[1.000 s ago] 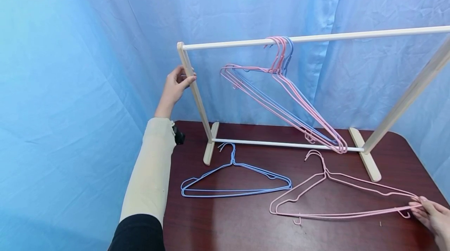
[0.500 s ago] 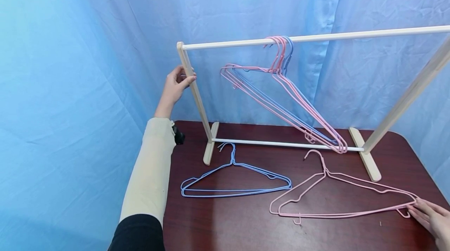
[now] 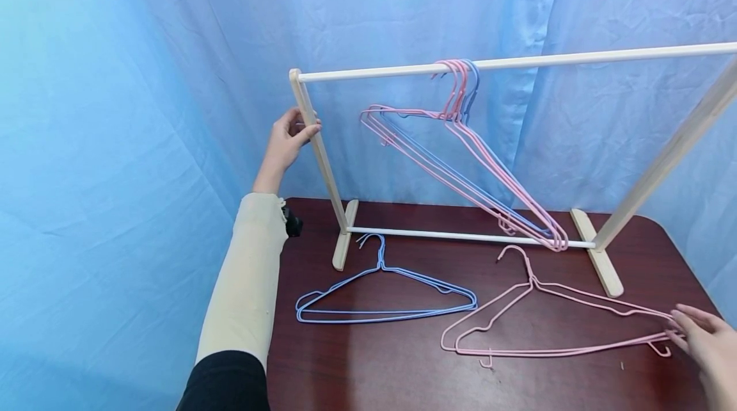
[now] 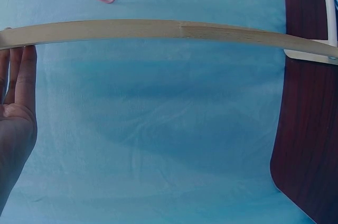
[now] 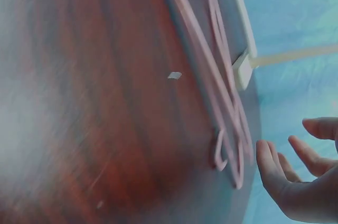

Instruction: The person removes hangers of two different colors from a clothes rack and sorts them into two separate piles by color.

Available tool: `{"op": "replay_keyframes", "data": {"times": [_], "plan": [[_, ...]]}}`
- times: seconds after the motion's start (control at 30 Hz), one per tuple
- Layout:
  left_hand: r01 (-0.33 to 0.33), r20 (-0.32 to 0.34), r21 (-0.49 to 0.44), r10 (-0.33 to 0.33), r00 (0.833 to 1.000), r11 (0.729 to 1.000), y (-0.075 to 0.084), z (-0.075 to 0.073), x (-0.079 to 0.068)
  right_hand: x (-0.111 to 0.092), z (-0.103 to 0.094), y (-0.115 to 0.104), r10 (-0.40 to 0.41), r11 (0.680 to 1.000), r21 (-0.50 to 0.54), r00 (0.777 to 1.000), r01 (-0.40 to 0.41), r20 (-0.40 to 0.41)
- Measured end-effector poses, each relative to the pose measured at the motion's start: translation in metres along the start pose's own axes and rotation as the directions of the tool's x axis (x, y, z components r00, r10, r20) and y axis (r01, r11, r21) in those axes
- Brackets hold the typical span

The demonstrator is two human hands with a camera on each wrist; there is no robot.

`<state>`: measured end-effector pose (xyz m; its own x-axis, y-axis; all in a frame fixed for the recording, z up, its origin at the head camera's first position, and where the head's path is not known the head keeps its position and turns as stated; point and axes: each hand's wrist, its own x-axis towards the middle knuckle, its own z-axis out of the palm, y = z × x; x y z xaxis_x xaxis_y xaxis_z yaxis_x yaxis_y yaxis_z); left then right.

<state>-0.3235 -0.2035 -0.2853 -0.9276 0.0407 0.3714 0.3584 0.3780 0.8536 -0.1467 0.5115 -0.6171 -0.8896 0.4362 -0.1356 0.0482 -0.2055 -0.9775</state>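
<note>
My left hand (image 3: 286,142) grips the upper left post (image 3: 322,161) of a small wooden clothes rack, thumb in front and fingers behind. In the left wrist view the fingers (image 4: 25,78) meet the post's edge. Pink hangers (image 3: 535,286) lie stacked on the table at the right, hooks towards the rack. By their right end is my right hand (image 3: 705,340), its fingers spread and bent. The right wrist view has that hand (image 5: 301,182) beside the pink hangers (image 5: 203,49), with a gap between. Blue hangers (image 3: 386,320) lie together at the middle left.
Several pink and blue hangers (image 3: 460,97) hang bunched from the rack's white top rail (image 3: 576,61). The rack's right foot (image 3: 599,254) stands behind the pink hangers. Blue curtain (image 3: 144,174) surrounds the dark red table (image 3: 414,372). A tiny pale scrap (image 5: 174,75) lies on the tabletop.
My right hand first shifts the upper pink hanger slightly at its right end, lining the hooks up, then lets go and rises a little. The left hand stays on the post.
</note>
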Motion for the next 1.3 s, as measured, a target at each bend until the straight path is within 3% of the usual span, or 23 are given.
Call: {"op": "replay_keyframes", "data": {"times": [0.07,0.3,0.47,0.6,0.8,1.07,1.2,1.3], "plan": [[0.001,-0.001,-0.001,-0.001,1.0,1.0,0.0,0.0,0.0,-0.003,0.012,-0.01,0.001,1.0,-0.006,1.0,-0.001,0.017],[0.001,0.0,-0.007,-0.001,1.0,1.0,0.0,0.0,0.0,-0.043,0.084,-0.076,0.0,1.0,-0.026,0.995,0.003,0.102],[-0.002,-0.002,-0.007,0.002,1.0,1.0,-0.003,0.0,0.002,-0.049,0.113,-0.095,-0.008,0.998,-0.06,0.989,0.017,0.145],[0.0,-0.01,-0.011,-0.001,1.0,1.0,-0.015,0.001,0.009,-0.049,0.131,-0.106,-0.017,0.998,-0.051,0.98,0.027,0.196],[-0.012,-0.021,-0.014,0.011,1.0,1.0,-0.033,0.001,0.019,-0.057,0.158,-0.132,-0.058,0.997,0.073,0.931,0.034,0.359],[0.002,-0.002,-0.014,-0.002,1.0,1.0,-0.001,-0.001,0.001,-0.064,0.191,-0.149,-0.137,0.988,0.133,0.877,0.084,0.46],[0.004,-0.005,-0.011,-0.004,1.0,1.0,-0.002,0.0,0.0,-0.069,0.206,-0.153,-0.18,0.983,0.108,0.838,0.145,0.515],[0.002,-0.01,-0.01,-0.002,1.0,1.0,-0.012,0.0,0.006,-0.073,0.217,-0.155,-0.202,0.979,0.101,0.803,0.176,0.561]]}}
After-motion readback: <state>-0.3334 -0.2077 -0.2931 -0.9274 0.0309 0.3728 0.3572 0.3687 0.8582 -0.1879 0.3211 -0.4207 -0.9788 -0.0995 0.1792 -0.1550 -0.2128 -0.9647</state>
